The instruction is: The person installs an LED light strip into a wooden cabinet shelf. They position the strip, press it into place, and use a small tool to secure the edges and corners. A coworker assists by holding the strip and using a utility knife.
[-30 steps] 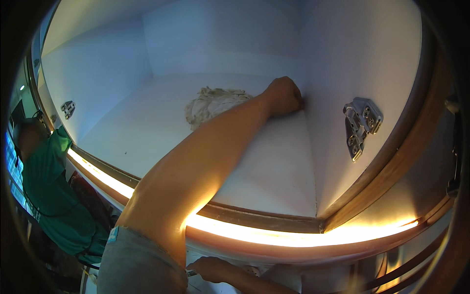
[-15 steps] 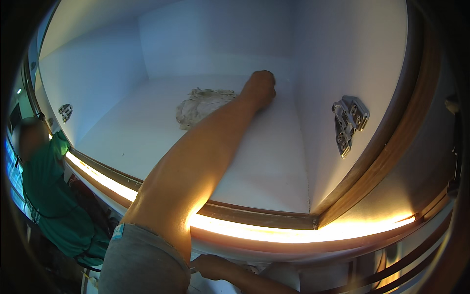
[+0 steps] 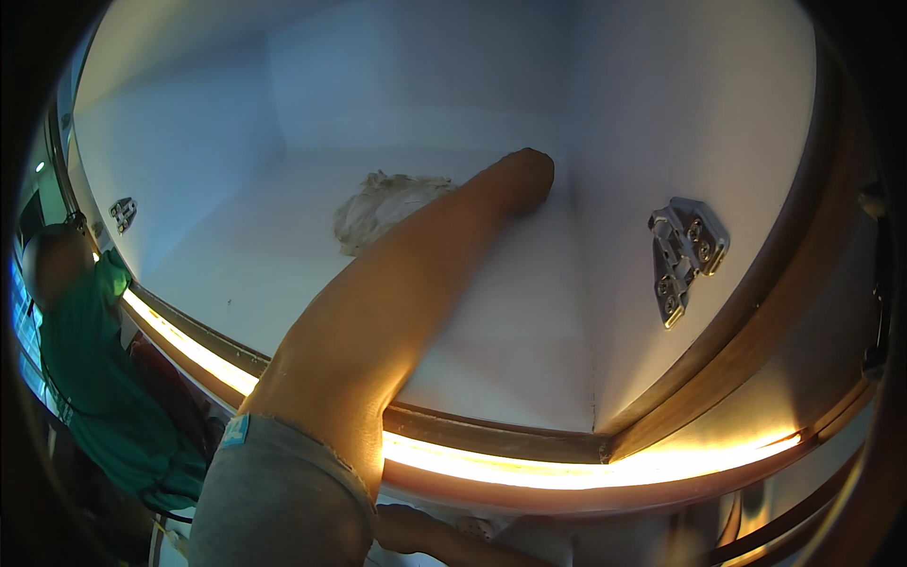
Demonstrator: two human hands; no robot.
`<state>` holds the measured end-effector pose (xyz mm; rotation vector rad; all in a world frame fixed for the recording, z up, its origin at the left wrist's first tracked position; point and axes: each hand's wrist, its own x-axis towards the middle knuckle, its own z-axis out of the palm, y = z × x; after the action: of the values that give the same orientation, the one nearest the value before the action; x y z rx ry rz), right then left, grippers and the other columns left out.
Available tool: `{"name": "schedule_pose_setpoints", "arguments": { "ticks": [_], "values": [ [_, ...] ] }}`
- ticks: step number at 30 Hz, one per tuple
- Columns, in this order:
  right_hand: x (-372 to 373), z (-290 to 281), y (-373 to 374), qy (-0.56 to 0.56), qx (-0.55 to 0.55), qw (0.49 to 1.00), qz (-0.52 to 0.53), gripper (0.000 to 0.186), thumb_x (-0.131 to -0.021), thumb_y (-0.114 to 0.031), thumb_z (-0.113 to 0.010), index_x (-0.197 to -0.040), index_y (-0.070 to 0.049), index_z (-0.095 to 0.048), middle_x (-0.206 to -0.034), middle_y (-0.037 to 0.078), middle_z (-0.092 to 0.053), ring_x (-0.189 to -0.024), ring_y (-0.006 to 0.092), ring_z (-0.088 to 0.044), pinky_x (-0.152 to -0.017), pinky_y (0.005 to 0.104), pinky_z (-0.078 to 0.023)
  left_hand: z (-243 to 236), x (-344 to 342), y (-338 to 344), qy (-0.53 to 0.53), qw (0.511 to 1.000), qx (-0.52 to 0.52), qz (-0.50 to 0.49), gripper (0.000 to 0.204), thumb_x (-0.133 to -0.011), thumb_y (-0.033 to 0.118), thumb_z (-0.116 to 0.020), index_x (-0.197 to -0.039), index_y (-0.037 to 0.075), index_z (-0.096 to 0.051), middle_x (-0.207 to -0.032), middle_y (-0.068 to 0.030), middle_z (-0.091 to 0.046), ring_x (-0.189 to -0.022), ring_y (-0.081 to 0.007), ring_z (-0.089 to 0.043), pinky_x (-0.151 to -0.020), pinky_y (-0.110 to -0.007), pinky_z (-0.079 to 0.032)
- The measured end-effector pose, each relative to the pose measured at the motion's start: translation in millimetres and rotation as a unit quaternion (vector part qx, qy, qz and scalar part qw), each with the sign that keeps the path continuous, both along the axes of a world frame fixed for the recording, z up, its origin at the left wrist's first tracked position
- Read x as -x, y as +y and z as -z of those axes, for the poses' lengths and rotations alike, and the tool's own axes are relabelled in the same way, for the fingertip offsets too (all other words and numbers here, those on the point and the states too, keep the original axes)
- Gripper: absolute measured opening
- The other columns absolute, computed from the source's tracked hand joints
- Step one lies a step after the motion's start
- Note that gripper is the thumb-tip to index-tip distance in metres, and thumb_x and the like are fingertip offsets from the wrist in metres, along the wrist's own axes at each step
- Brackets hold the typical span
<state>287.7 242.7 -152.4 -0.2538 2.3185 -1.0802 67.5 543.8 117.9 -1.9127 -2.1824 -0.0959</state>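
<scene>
My left arm reaches from the lower left deep into a white cabinet (image 3: 510,350). Its hand, my left hand (image 3: 531,180), is closed near the floor's back right corner; whatever its fingers hold, if anything, is hidden from view. A crumpled off-white cloth (image 3: 383,213) lies on the cabinet floor to the left of that hand, partly covered by my forearm. Below the cabinet's front edge, my right hand (image 3: 402,529) is in shadow, with its fingers hidden behind my grey left sleeve (image 3: 283,501).
Metal hinge plates sit on the right wall (image 3: 687,255) and left wall (image 3: 123,214). A glowing light strip (image 3: 529,472) runs under the brown front edge. At the left stands a person in green (image 3: 113,378). Dark curved rails (image 3: 803,501) are at the lower right.
My left hand has shifted slightly right and down in the picture, still closed. My right hand has slipped further behind the sleeve. The view has tilted a little; the cloth stays put.
</scene>
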Motion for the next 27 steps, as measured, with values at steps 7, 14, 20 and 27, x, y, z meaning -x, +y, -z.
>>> {"name": "schedule_pose_setpoints", "arguments": {
  "ticks": [7,14,20,27],
  "values": [
    [0.4,-15.5,3.5,-0.025,-0.031,0.999,0.011,0.045,-0.098,-0.002,-0.054,-0.139,-0.012,-0.069,-0.132,0.017,-0.071,-0.123,0.0362,-0.068,-0.103,0.0479,-0.055,-10.9,17.2,-35.9,0.098,0.978,-0.071,-0.171,0.027,-0.095,0.007,-0.070,-0.118,-0.008,-0.070,-0.128,-0.0217,-0.068,-0.120,-0.0359,-0.066,-0.101,-0.044,-0.058],
    [6.1,-5.5,5.9,0.010,-0.069,0.997,-0.016,0.048,-0.095,0.000,-0.057,-0.140,-0.012,-0.069,-0.132,0.019,-0.072,-0.124,0.0362,-0.068,-0.104,0.0473,-0.055,-21.8,30.5,-67.2,0.098,0.952,-0.108,-0.270,0.032,-0.095,0.009,-0.072,-0.123,-0.007,-0.068,-0.127,-0.0219,-0.068,-0.121,-0.0334,-0.066,-0.100,-0.040,-0.058],
    [8.1,16.4,11.1,0.065,-0.021,0.998,0.001,0.050,-0.092,0.000,-0.064,-0.141,-0.012,-0.068,-0.133,0.018,-0.072,-0.122,0.0369,-0.068,-0.103,0.0478,-0.055,-58.6,45.8,-91.4,0.263,0.900,-0.214,-0.275,0.024,-0.101,0.013,-0.062,-0.118,-0.003,-0.069,-0.120,-0.0184,-0.069,-0.114,-0.0305,-0.068,-0.092,-0.042,-0.059],
    [7.4,29.1,7.5,0.110,-0.017,0.994,0.001,0.052,-0.091,0.001,-0.066,-0.141,-0.010,-0.069,-0.130,0.019,-0.073,-0.119,0.0386,-0.070,-0.101,0.0479,-0.056,-106.3,46.4,-169.1,0.288,0.925,-0.143,-0.200,0.020,-0.092,0.009,-0.066,-0.105,-0.005,-0.071,-0.107,-0.0197,-0.071,-0.108,-0.0334,-0.068,-0.088,-0.043,-0.060]
  ]
}}
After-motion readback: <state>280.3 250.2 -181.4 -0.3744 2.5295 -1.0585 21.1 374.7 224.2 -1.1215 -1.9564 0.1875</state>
